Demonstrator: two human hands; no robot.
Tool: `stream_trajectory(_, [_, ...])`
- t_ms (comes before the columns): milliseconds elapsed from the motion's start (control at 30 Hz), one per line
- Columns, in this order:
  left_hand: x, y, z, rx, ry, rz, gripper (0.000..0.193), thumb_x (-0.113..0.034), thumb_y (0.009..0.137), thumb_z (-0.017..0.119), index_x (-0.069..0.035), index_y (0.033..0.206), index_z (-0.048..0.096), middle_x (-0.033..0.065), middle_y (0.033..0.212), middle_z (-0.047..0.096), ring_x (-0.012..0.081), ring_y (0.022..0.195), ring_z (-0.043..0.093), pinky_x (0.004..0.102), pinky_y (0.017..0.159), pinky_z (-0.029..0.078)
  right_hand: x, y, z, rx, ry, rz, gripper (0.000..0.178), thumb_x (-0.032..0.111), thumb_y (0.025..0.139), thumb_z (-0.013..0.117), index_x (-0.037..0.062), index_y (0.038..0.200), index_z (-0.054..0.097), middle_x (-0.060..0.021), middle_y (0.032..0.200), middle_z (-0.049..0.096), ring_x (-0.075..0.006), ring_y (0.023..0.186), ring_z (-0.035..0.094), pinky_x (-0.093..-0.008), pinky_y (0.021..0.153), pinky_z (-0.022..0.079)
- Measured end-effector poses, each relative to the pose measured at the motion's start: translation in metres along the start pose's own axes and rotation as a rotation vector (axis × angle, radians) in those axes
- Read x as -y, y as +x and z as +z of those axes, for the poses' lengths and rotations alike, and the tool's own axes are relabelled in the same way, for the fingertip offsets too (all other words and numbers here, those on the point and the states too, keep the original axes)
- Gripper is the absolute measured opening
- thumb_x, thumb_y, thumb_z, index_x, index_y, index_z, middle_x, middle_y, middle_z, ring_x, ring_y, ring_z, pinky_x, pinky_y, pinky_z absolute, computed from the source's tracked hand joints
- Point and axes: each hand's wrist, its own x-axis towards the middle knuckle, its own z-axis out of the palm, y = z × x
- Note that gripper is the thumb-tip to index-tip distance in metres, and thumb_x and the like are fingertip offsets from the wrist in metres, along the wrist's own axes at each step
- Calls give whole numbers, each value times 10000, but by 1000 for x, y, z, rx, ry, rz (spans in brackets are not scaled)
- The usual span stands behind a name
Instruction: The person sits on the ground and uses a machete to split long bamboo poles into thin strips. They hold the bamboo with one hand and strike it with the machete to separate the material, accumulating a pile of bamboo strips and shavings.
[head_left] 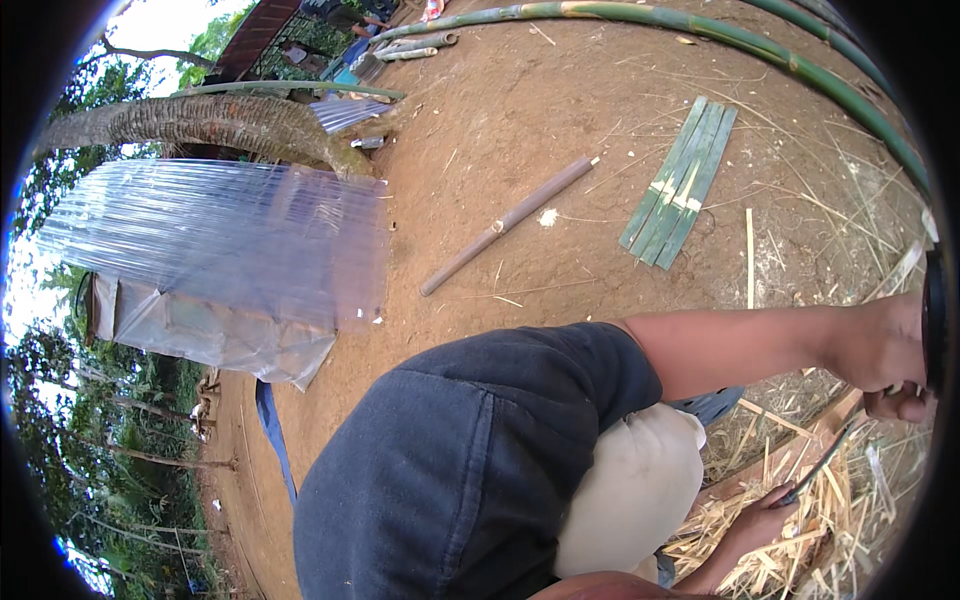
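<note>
My left arm reaches across to the right edge of the picture. There my left hand [885, 355] is closed with its fingers curled; a dark curved shape at the rim hides part of it, and what it grips cannot be made out. Lower down, my right hand [752, 522] is wrapped round the dark handle of a knife [825, 462]. Its narrow blade points up toward my left hand. Under the blade lies a heap of pale bamboo shavings [790, 550]. A brown wooden piece [765, 462] runs beneath the hands, beside my knee in light trousers [640, 490].
Green split bamboo slats [680, 185] and a brown pole [510, 225] lie on bare earth. Long green bamboo poles [690, 22] curve along the far side. Clear corrugated sheets [230, 230] stand left, near a tree trunk [200, 125]. People [345, 18] are far off.
</note>
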Motion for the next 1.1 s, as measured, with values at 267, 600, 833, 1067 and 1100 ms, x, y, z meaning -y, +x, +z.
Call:
stream_trajectory(267, [-10,12,6,92,15,11,316,-298,970,557,-1,894,631,61,573,527,98,412,460,238,363,336,-54,17,35,151,117,110,518,391,1025,433,-102,995,588,-322,839,625,-480,806,605,-511,687,468])
stream_trajectory(600, [-15,33,-16,401,60,97,468,-348,1039,173,-160,710,446,-59,368,325,107,295,192,266,414,277,-13,6,8,-60,188,-27,301,276,949,599,-17,914,545,-210,625,618,-401,562,630,-477,521,497])
stream_trajectory(833, [-10,25,5,373,69,93,429,-337,1034,250,-176,675,419,-63,362,358,68,280,249,238,394,268,-12,-2,-2,134,359,201,315,264,970,548,-39,888,539,-239,632,609,-421,586,619,-479,573,505])
stream_trajectory(1067, [-7,22,1,520,48,128,449,-307,1031,273,-143,647,439,-61,372,373,74,269,343,258,374,331,-51,3,3,129,197,168,376,310,984,506,-59,922,544,-234,692,646,-407,662,661,-496,637,538])
stream_trajectory(1100, [-7,22,0,523,42,125,445,-301,1028,278,-141,647,443,-61,372,373,74,270,348,259,374,336,-59,7,11,116,195,217,378,306,982,508,-66,927,547,-238,692,644,-410,671,660,-494,646,539])
